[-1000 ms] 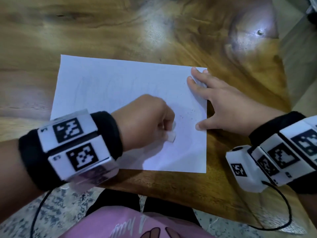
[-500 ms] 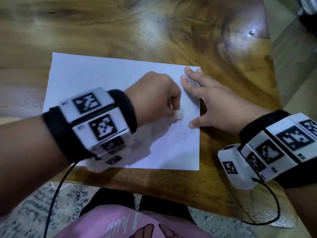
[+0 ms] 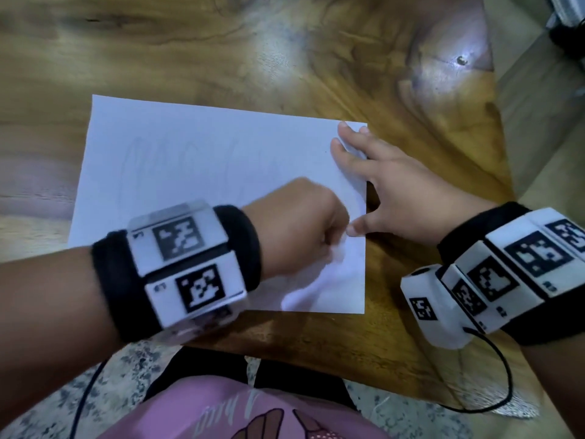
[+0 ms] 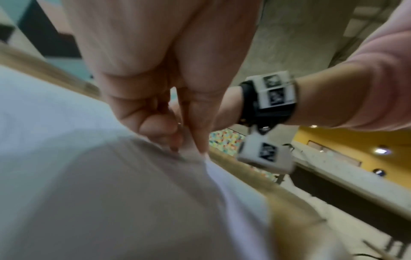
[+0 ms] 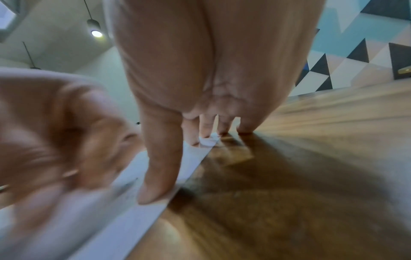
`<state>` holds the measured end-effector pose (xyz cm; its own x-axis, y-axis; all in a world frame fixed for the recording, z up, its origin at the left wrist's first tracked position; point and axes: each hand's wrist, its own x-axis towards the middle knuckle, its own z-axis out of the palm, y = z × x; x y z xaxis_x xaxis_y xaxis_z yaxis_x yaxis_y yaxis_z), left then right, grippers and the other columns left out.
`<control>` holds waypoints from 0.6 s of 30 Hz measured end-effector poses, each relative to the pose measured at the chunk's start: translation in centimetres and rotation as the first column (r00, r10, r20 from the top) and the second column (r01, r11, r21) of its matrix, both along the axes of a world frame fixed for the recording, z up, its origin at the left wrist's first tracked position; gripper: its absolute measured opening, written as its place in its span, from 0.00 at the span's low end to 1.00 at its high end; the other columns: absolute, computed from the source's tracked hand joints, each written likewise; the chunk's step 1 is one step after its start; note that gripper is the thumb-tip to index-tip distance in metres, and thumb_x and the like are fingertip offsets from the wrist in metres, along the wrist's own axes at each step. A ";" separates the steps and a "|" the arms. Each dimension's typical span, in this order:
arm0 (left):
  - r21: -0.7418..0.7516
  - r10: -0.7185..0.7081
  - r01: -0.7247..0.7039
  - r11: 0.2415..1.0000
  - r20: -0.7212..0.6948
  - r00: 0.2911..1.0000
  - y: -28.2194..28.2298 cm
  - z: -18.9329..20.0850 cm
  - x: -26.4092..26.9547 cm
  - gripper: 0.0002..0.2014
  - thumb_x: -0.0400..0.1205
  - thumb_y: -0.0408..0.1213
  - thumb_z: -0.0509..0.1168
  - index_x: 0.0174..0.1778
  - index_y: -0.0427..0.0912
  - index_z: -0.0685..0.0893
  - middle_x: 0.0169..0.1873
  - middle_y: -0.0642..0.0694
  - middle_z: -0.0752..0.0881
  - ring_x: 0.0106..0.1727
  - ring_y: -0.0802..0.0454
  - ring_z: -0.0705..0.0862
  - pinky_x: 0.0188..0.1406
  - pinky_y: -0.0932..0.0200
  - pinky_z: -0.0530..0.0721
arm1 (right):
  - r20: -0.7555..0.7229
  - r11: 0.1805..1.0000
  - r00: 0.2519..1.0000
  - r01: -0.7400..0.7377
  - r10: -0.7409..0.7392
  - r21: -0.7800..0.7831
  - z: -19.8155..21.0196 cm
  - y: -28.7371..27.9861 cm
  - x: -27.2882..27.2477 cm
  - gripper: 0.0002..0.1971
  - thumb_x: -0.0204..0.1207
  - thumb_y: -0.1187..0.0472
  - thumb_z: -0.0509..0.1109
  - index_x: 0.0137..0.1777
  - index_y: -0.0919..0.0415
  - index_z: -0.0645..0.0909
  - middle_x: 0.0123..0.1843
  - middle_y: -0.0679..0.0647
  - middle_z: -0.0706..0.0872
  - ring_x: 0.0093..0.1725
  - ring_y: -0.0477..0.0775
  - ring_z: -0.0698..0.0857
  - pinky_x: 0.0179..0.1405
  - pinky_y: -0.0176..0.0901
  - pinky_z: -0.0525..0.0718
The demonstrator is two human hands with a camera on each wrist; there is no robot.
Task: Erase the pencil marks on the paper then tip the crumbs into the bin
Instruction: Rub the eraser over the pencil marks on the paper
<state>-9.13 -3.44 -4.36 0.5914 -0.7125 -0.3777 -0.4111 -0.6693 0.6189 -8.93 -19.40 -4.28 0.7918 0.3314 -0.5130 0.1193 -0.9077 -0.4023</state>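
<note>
Erasing looks partly done, by my reading. Nearest the body, the left hand (image 3: 300, 223) is curled tight, fingertips down on the paper (image 3: 202, 147) near its right edge; an eraser (image 3: 337, 253) seems pinched there, though blur hides most of it. Just beside it, the right hand (image 3: 389, 191) lies flat with fingers spread, pinning the paper's right edge to the desk (image 3: 285, 52). Farther out, faint pencil marks (image 3: 177, 163) remain across the sheet's middle and left. Crumbs are too small to make out, no bin is in view, and tipping is not yet begun.
</note>
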 end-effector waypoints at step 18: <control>0.035 -0.063 0.066 0.997 -0.074 0.995 0.4 0.1 -0.8 0.04 0.73 0.35 0.68 0.32 0.46 0.83 0.31 0.51 0.80 0.36 0.50 0.79 0.39 0.59 0.75 | -0.002 1.000 1.000 -0.001 0.001 -0.001 0.0 0.0 0.0 0.55 0.62 0.57 0.81 0.82 0.50 0.46 0.83 0.42 0.38 0.81 0.43 0.37 0.72 0.27 0.39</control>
<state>-9.89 -3.01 -4.23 0.5145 -0.7330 -0.4449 -0.4088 -0.6658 0.6242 -8.90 -19.44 -4.33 0.7902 0.3322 -0.5150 0.1197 -0.9078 -0.4019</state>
